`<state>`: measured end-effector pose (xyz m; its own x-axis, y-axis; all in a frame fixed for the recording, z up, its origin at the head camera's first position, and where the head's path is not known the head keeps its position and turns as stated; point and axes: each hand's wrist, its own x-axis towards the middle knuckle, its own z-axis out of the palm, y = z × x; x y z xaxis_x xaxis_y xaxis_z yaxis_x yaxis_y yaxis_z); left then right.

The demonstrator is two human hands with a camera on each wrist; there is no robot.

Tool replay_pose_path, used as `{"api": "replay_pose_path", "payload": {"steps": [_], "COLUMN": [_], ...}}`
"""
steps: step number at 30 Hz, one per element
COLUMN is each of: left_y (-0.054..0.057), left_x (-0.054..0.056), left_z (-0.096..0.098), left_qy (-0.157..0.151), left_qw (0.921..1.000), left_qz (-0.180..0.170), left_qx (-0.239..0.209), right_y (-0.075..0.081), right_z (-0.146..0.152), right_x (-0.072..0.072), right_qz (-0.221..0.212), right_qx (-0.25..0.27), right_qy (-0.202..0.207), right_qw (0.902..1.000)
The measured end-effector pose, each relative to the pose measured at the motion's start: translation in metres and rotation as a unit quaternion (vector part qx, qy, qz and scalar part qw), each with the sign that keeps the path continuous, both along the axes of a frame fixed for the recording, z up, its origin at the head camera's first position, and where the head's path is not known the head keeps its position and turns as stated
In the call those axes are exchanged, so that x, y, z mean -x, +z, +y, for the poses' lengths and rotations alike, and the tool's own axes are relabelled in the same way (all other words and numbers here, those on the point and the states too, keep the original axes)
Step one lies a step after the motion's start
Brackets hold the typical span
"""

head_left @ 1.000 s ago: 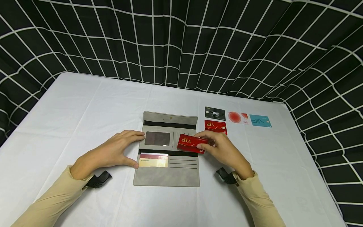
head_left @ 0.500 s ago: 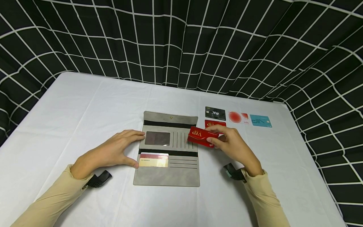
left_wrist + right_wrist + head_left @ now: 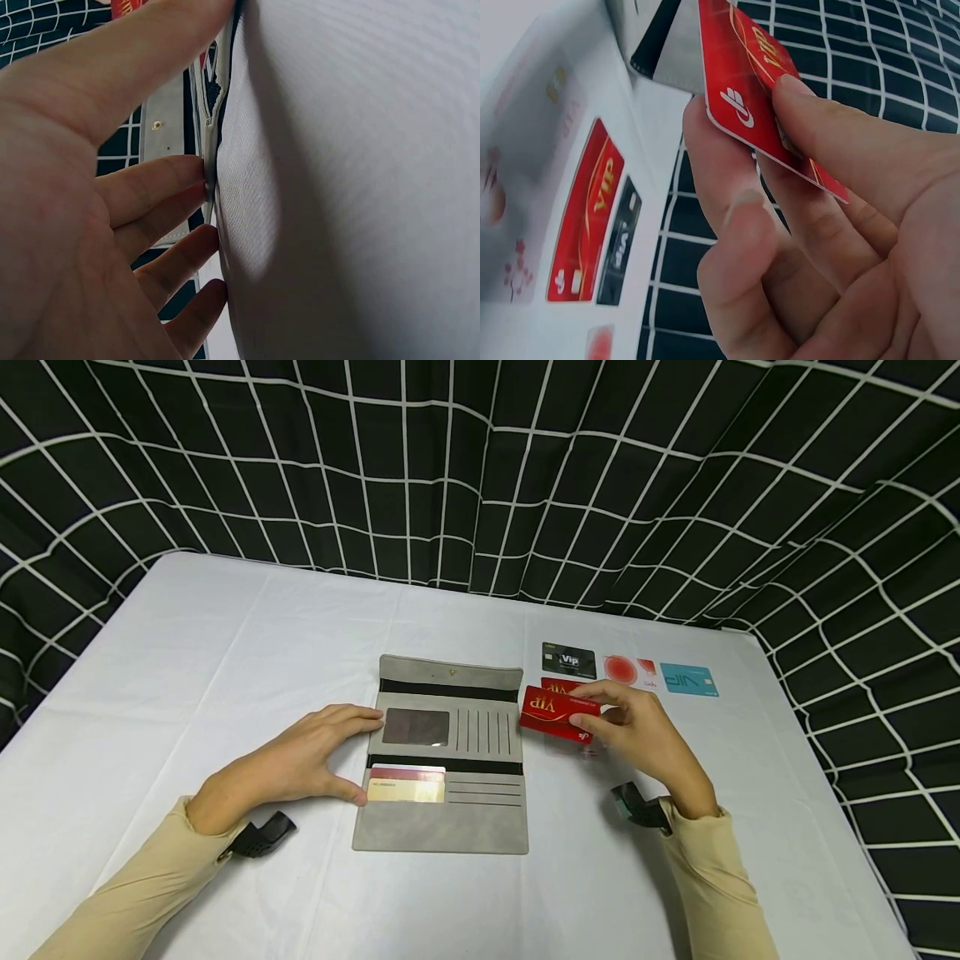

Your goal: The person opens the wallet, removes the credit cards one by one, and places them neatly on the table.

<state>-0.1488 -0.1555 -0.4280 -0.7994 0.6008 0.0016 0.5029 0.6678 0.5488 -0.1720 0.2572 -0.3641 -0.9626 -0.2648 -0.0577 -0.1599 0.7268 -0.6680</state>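
My right hand (image 3: pixel 637 727) pinches a red VIP card (image 3: pixel 546 710) between thumb and fingers, just right of the wallet. In the right wrist view the held card (image 3: pixel 739 82) is tilted, thumb on its printed face. It overlaps a second red VIP card (image 3: pixel 558 682) lying on the table in the head view. The grey wallet (image 3: pixel 442 831) lies unfolded, a gold-coloured card (image 3: pixel 405 791) and others tucked in its lower left slots. My left hand (image 3: pixel 303 756) rests at the wallet's left edge, fingers spread; in the left wrist view its fingertips (image 3: pixel 202 240) touch that edge.
Behind my right hand lie a black VIP card (image 3: pixel 568 660), a clear card with a red disc (image 3: pixel 622 670) and a teal card (image 3: pixel 688 679). A see-through flowered card (image 3: pixel 517 277) lies near the table's red card. A black grid curtain (image 3: pixel 442 468) hangs behind the white table (image 3: pixel 225 652).
My right hand has carried the red card rightward and away from me, off the wallet's upper slots to beside the wallet. The left hand and the wallet have stayed put.
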Motion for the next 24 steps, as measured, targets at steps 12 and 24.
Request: {"api": "replay_pose_path", "payload": {"steps": [12,24], "left_y": [0.000,0.000], "left_x": [-0.001,-0.001], "left_z": [0.000,0.000], "left_qy": [0.003,0.003], "left_qw": [1.0000,1.0000], "left_qz": [-0.001,-0.001], "left_qx": [0.003,0.006], "right_y": [0.001,-0.005], "right_z": [0.023,0.048], "right_x": [0.005,0.012], "right_qz": [0.025,0.029], "right_qx": [-0.005,-0.018], "right_qy": [-0.018,-0.052], "right_qw": [0.9995,0.9981]}}
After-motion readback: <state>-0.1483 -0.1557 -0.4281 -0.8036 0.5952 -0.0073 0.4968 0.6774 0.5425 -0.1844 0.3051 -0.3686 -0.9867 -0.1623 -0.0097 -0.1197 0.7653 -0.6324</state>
